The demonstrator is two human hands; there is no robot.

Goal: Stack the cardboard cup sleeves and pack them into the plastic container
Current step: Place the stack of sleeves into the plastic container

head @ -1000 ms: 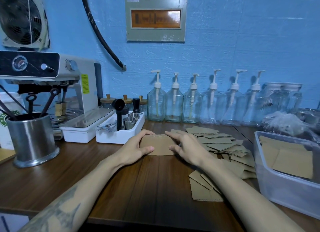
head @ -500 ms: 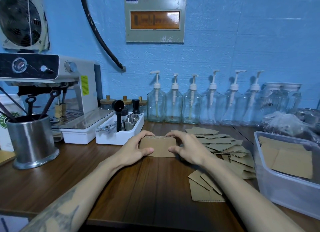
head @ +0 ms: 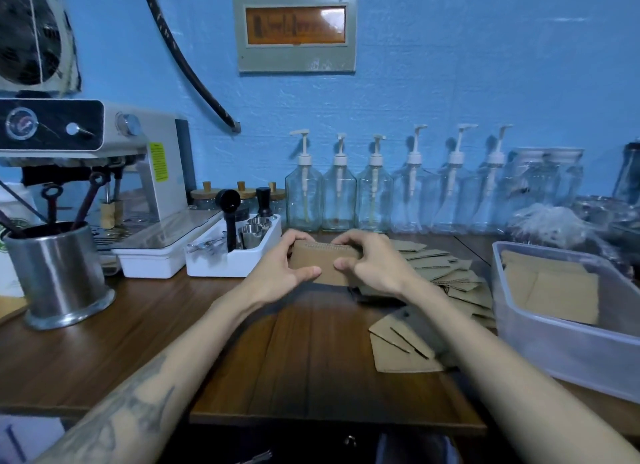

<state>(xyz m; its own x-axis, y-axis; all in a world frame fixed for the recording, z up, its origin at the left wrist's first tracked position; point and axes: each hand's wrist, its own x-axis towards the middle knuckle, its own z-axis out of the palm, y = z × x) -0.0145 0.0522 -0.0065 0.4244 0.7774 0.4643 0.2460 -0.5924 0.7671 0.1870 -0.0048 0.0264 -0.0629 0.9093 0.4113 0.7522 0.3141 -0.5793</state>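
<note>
The stack of sleeves (head: 323, 264), flat on the counter a second ago, now stands on edge; left hand (head: 278, 273) and right hand (head: 372, 267) pinch its ends, squaring it for the plastic container (head: 540, 339) at right.

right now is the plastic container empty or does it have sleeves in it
Not empty: the plastic container holds flat cardboard sleeves.

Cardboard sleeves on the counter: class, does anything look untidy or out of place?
Yes. The loose sleeves lie fanned and overlapping beside the plastic container, unstacked. Both hands hold a squared stack upright; nothing looks spilled or damaged.
</note>
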